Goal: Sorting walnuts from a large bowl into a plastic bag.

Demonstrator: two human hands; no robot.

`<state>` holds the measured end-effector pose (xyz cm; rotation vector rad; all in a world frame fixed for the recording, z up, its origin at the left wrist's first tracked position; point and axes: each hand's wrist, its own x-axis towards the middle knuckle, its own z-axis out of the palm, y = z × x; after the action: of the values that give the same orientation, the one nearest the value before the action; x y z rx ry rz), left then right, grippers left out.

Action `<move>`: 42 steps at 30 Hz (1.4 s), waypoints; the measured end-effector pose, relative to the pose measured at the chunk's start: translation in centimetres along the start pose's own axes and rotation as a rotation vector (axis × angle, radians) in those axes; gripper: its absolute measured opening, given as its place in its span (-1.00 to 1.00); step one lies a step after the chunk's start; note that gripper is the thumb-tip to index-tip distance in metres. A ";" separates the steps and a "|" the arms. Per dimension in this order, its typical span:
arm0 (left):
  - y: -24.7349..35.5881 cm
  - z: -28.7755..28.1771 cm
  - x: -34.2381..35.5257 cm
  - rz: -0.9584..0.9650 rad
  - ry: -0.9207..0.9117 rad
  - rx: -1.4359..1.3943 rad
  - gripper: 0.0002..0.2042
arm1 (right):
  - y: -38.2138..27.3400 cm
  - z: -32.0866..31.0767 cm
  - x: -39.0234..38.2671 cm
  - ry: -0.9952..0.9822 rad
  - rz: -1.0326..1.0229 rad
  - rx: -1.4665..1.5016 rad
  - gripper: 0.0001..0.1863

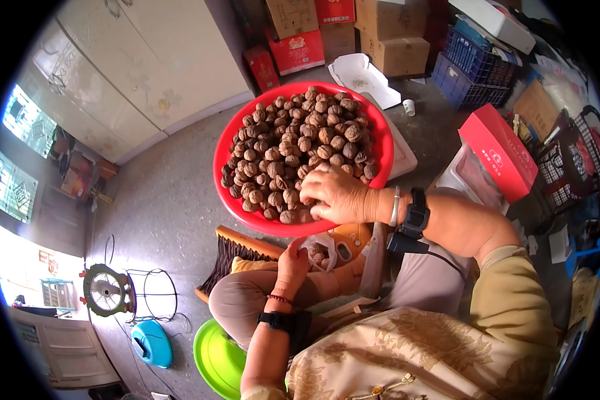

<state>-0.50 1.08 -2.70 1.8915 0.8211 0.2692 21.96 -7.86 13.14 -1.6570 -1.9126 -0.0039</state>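
Note:
A red basin point(223, 143) is heaped with brown walnuts point(287, 150). My right hand point(333, 193) is on the near right of the heap, fingers curled down among the nuts; what they hold is hidden. Below the basin, my left hand point(293, 263) grips a clear plastic bag point(319, 248) with some walnuts inside. An orange object with a small dark panel point(345, 245) sits just right of the bag, partly covered.
Stacked boxes point(397, 57), blue crates point(467, 77) and a red box point(497, 150) surround the back and right. A wooden seat point(247, 243), green basin point(210, 353), blue object point(155, 343) and round frame with cords point(105, 290) lie leftward and near.

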 end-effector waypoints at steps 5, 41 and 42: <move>2.2 -0.3 -0.6 -0.050 -0.040 -0.058 -0.67 | 2.3 -0.1 0.7 0.075 0.211 -0.084 -0.73; 2.3 -0.3 -0.6 -0.083 -0.051 -0.116 -0.68 | -1.5 0.1 -0.5 -0.047 -0.210 0.068 -0.73; 2.1 -0.3 -0.6 -0.096 -0.048 -0.120 -0.67 | -1.7 0.2 -0.6 -0.045 -0.253 0.065 -0.74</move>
<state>-0.21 0.39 -0.60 1.7350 0.8426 0.2084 20.39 -8.70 13.29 -1.3745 -2.1219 -0.0049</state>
